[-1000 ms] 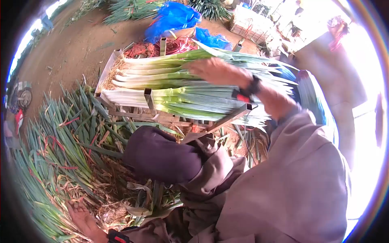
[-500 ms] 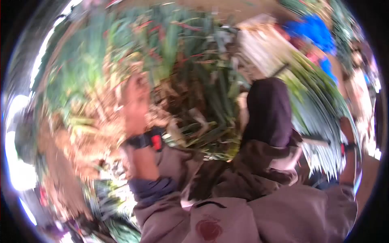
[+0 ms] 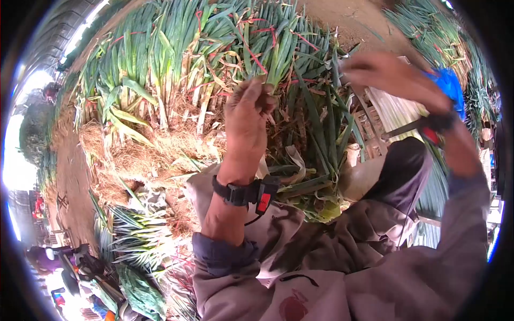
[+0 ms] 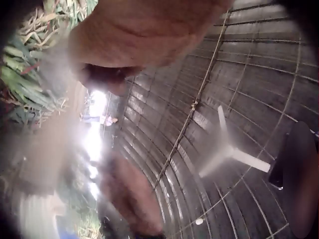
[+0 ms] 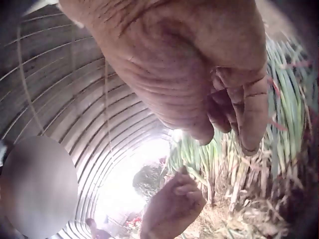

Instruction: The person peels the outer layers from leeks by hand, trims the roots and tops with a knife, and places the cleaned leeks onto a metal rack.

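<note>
In the head view my left hand is raised above the roots and dry leaves, its fingers curled, with nothing visible in them. My right hand, blurred, hangs to its right with fingers pointing left, near the trimmed leeks on the rack. The right wrist view has the right hand close up, fingers loosely bent and no item in them, the left hand below. Upright leeks with red ties stand behind the left hand. In the left wrist view the left hand fills the top.
A metal post of the rack juts beside my dark-covered knee. Blue netting lies beyond the rack. Roots and dry leaves cover the ground at left. More leeks and a green sheet are at lower left.
The view has swung left from the rack to the upright leeks. My right hand has left the trimmed leeks and moved towards my left hand, whose fingers have gone from spread to curled.
</note>
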The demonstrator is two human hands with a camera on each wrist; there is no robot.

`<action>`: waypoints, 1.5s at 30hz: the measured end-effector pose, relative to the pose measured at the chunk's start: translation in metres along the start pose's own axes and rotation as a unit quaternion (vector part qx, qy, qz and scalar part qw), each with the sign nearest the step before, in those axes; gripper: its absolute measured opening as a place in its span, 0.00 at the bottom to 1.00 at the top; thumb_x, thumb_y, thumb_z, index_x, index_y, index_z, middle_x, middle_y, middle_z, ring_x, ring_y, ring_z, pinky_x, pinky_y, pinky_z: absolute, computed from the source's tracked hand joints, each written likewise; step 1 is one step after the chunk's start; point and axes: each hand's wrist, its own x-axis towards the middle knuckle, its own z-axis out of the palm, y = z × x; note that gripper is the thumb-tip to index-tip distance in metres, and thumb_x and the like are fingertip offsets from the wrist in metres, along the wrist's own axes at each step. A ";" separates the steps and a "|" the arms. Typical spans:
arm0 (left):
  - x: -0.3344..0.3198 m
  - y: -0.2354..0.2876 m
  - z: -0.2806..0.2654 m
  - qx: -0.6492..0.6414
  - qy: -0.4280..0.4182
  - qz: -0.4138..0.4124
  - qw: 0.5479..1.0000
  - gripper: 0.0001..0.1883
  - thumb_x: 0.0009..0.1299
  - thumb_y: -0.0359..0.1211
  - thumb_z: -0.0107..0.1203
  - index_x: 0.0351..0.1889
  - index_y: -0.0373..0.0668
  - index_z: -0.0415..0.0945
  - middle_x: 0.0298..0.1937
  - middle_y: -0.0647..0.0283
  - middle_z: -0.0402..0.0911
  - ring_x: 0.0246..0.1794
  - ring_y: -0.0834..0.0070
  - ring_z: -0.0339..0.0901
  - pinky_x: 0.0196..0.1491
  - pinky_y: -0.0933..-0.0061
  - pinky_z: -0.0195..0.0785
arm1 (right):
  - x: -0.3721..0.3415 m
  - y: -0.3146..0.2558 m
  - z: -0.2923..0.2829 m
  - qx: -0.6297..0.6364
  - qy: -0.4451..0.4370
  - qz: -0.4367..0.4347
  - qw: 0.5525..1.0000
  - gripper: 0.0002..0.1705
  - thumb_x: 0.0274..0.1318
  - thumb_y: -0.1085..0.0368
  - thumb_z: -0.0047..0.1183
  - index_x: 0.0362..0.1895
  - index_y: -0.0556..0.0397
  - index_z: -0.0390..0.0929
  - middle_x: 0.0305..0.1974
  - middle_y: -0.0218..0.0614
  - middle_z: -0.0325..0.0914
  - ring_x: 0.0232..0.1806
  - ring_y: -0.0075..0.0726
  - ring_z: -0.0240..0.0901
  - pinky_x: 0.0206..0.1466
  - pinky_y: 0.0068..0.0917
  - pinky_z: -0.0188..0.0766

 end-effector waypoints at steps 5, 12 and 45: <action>-0.005 0.042 -0.035 -0.022 0.133 0.080 0.988 0.07 0.74 0.32 0.54 0.48 0.43 0.77 0.36 0.69 0.80 0.32 0.81 0.73 0.40 0.77 0.68 | 0.222 -0.003 0.158 0.223 -0.053 -0.086 0.970 0.25 0.65 0.46 0.54 0.37 0.59 0.78 0.29 0.37 0.78 0.27 0.30 0.76 0.24 0.25 0.73; -0.023 0.087 -0.070 -0.065 0.210 0.136 0.966 0.10 0.76 0.34 0.53 0.50 0.40 0.75 0.35 0.70 0.77 0.31 0.83 0.69 0.41 0.79 0.66 | 0.333 -0.086 0.288 0.391 -0.034 0.109 0.913 0.20 0.69 0.50 0.46 0.39 0.57 0.66 0.41 0.37 0.67 0.41 0.30 0.64 0.48 0.32 0.65; 0.067 -0.005 0.018 0.008 -0.054 0.035 0.998 0.25 0.71 0.45 0.61 0.58 0.40 0.72 0.51 0.60 0.79 0.53 0.67 0.74 0.60 0.61 0.67 | -0.005 0.022 0.120 0.230 0.041 -0.149 0.961 0.22 0.67 0.53 0.55 0.49 0.62 0.74 0.36 0.44 0.78 0.36 0.25 0.71 0.38 0.32 0.70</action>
